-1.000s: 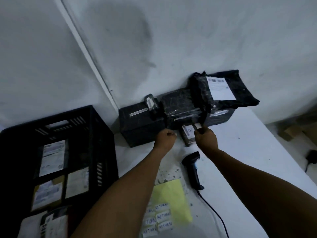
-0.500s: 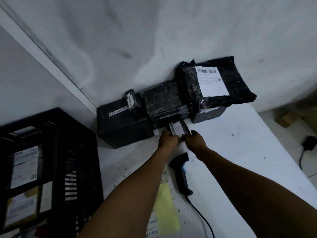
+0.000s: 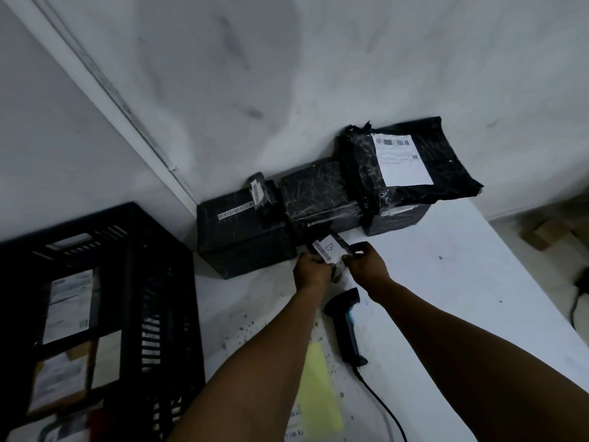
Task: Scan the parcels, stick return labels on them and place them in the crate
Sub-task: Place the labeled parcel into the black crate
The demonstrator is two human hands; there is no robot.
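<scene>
Parcels: the big stack (image 3: 322, 202) stays against the wall, while the small parcel (image 3: 328, 248) has been lifted off the surface (image 3: 446, 282) since a second ago, left hand (image 3: 310, 274) and right hand (image 3: 366, 266) fingers gripping it. Likely scanning comes next; the scanner (image 3: 345, 325) lies near.

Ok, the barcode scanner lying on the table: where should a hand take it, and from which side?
By the handle. The barcode scanner lies flat on the white table, head pointing toward the parcels, its cable leaving the near end. The handle's long, narrow middle is bare, so the right hand would probably do best coming from above, clear of the cable.
</scene>
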